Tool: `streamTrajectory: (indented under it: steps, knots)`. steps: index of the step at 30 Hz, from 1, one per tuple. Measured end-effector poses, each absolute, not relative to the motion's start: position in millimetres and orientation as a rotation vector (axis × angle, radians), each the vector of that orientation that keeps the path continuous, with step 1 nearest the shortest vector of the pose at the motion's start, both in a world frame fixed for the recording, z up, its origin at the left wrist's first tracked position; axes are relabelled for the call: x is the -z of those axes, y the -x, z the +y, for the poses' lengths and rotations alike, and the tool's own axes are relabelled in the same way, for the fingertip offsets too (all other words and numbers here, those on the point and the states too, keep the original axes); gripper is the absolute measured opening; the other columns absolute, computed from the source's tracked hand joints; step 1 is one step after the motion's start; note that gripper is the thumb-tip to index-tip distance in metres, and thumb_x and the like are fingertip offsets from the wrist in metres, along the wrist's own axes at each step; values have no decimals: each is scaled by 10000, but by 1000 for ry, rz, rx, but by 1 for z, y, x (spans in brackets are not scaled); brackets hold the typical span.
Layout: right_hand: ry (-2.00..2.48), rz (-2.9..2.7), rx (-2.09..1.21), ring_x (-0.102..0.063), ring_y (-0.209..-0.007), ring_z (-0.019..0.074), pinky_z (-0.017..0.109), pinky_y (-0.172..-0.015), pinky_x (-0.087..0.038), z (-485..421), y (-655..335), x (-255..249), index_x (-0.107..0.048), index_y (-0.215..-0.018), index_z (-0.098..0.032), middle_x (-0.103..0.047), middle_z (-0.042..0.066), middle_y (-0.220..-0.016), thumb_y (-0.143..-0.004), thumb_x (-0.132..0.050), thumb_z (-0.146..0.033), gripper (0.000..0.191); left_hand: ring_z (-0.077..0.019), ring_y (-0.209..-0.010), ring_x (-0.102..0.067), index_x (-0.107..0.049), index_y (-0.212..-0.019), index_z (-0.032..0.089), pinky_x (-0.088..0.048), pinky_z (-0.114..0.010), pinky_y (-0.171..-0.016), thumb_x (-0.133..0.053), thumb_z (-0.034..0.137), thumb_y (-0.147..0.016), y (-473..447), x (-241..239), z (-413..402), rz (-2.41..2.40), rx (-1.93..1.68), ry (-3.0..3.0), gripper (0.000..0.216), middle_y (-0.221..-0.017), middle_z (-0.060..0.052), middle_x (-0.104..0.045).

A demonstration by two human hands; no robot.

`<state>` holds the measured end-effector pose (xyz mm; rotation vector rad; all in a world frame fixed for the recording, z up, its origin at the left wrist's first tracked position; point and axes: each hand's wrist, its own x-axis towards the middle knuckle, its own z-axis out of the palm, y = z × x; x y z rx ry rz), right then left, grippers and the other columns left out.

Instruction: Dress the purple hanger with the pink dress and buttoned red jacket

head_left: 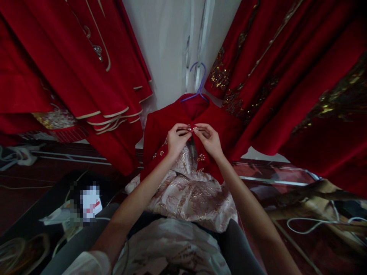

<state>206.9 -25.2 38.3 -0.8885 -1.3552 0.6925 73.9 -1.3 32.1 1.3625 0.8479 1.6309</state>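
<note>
A small red jacket (160, 131) hangs in front of me on a purple hanger (198, 82). Under it shows a pale gold patterned skirt (189, 194). My left hand (177, 138) pinches the left front edge of the jacket just below the collar. My right hand (208, 137) pinches the right front edge opposite it. The fingertips of both hands meet at a small pearly fastening (190, 129) between the two edges. Embroidered flowers dot the jacket's front near my wrists.
Large red embroidered garments hang at left (71, 68) and right (301, 84), close on both sides. A white wall (169, 46) is behind. A white plastic bag (172, 248) lies on my lap. Cables (315, 225) and cloth lie on the dark floor.
</note>
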Motion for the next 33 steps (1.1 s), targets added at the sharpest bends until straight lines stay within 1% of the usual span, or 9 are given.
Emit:
streamTrajectory:
  steps: [6,10,15,19,22,27,33]
  knots:
    - [933,-1376,-548,-651,-881,155,314,-836,-543,-23,-206,-36,-628,-981,-206,-682,46,-961,-797,-674,-381,258,-124,-754,-658,-661,-813,137,-537,-275,-779,-731,140,-631,-73,-29,-4,826,-1576,-1322,196,-808,-38,-697]
    - [969,-1388,-465,-659,-876,155,308,-825,-545,-22,-204,-36,-636,-989,-205,-691,46,-969,-817,-647,-371,239,-118,-744,-658,-657,-801,134,-539,-269,-781,-707,120,-643,-69,-33,-1,872,-1519,-1438,167,-801,-39,-696]
    - [1007,-1399,-420,-686,-851,167,304,-800,-557,-24,-204,-38,-670,-1022,-199,-715,51,-986,-832,-633,-363,254,-116,-697,-657,-637,-805,142,-535,-237,-696,-645,115,-679,-61,-45,10,962,-1365,-1815,129,-795,-37,-697]
    - [1024,-1397,-395,-701,-834,175,312,-802,-564,-22,-206,-36,-699,-1038,-199,-724,54,-1035,-833,-634,-346,260,-126,-653,-656,-635,-773,151,-505,-223,-629,-640,207,-726,-56,-61,14,983,-1155,-2185,74,-724,-29,-694]
    - [1032,-1413,-423,-706,-852,180,324,-836,-563,-21,-210,-36,-707,-1066,-204,-716,52,-1087,-833,-633,-344,282,-131,-634,-653,-629,-744,153,-487,-222,-607,-641,249,-737,-54,-69,14,1005,-1104,-2313,96,-696,-29,-691]
    - [1003,-1462,-557,-703,-905,183,331,-892,-552,-20,-217,-38,-692,-1130,-200,-706,51,-1127,-807,-663,-345,355,-132,-626,-645,-622,-741,152,-481,-221,-603,-635,277,-741,-55,-69,13,1022,-1124,-2285,125,-690,-30,-684]
    - [1017,-1470,-573,-708,-860,192,355,-852,-570,-20,-221,-41,-693,-1123,-192,-729,55,-1034,-769,-702,-361,392,-128,-602,-614,-614,-727,171,-460,-220,-589,-641,220,-715,-58,-65,11,971,-1199,-2333,57,-673,-18,-661]
